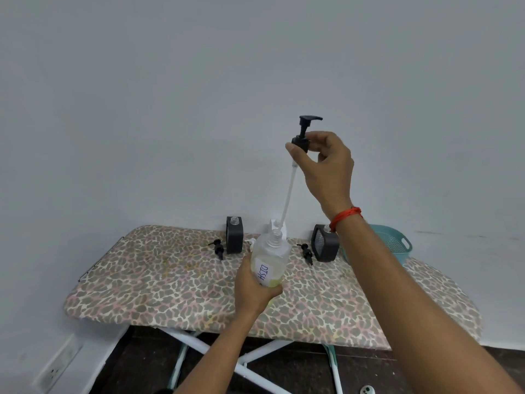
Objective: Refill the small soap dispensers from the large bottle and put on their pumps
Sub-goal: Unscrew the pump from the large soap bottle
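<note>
Above the leopard-print ironing board (170,280), our left hand (255,291) grips the clear large bottle of yellow soap (271,260). Our right hand (326,163) pinches its black long-tubed pump (302,137), tube tip at the neck (uncapping, we judge). Next: clear the tube, then pour into the black small dispensers (235,237).

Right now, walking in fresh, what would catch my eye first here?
The black pump held high at centre by the right hand, its long white tube reaching down toward the clear bottle that the left hand grips. Beneath lies the leopard-print board, with a teal basket at its right end.
</note>
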